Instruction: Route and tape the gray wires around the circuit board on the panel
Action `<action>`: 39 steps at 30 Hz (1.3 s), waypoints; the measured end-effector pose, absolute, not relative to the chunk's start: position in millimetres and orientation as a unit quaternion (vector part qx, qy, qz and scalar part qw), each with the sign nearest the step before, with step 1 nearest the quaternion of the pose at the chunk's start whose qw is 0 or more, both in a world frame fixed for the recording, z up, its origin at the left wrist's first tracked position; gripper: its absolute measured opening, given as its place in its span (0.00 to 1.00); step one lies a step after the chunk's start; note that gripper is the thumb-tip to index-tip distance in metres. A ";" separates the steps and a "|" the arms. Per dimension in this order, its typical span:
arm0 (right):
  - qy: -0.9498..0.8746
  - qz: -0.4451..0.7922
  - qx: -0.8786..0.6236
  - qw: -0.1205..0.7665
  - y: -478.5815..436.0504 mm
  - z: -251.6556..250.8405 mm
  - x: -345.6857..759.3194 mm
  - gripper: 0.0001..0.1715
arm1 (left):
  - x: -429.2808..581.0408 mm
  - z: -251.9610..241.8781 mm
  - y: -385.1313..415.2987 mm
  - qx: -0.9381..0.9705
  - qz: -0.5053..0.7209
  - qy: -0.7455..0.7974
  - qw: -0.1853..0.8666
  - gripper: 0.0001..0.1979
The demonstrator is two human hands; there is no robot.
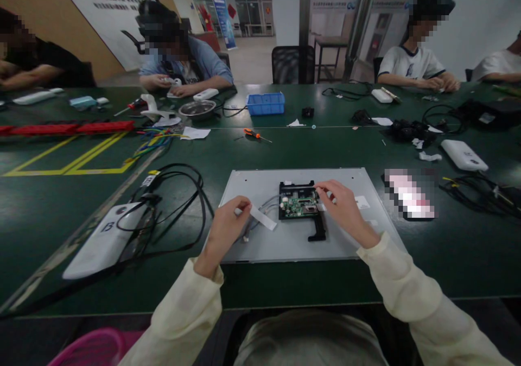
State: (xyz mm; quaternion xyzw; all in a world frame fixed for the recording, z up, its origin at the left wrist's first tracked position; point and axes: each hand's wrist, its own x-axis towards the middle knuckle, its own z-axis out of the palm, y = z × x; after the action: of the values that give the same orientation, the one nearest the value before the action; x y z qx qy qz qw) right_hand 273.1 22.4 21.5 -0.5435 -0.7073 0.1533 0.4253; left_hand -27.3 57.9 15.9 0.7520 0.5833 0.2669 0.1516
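Observation:
A white strip point(264, 219), paper or tape, is pinched between the thumb and fingers of my left hand point(230, 222). Its free end hangs over a flat grey panel point(252, 184). On the panel lies a black plastic bracket point(318, 227) with a green circuit board point(301, 207) in it. My right hand point(342, 206) is closed at the bracket's upper right corner, fingertips together; what they grip there is too small to make out. Grey cables point(266, 207) run from the board's left side, passing partly behind the strip and my left hand.
A white power bank point(101, 241) with black cables lies left of the panel, a phone point(409, 195) to its right. Beyond are an orange screwdriver point(254, 134), a blue basket point(266, 104) and a metal bowl point(197, 109). Several people sit across the table.

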 end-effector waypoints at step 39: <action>-0.905 0.078 -0.356 0.218 -34.7 1.4 177.6 0.41 | -0.9 8.9 10.7 0.819 0.135 0.555 -0.064 0.14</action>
State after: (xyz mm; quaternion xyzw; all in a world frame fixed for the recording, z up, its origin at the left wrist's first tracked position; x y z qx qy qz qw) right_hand 177.6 -34.7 1.4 -0.3562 -0.9052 0.0778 0.2182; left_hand -0.9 10.7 8.9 0.8185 0.5548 0.1345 -0.0638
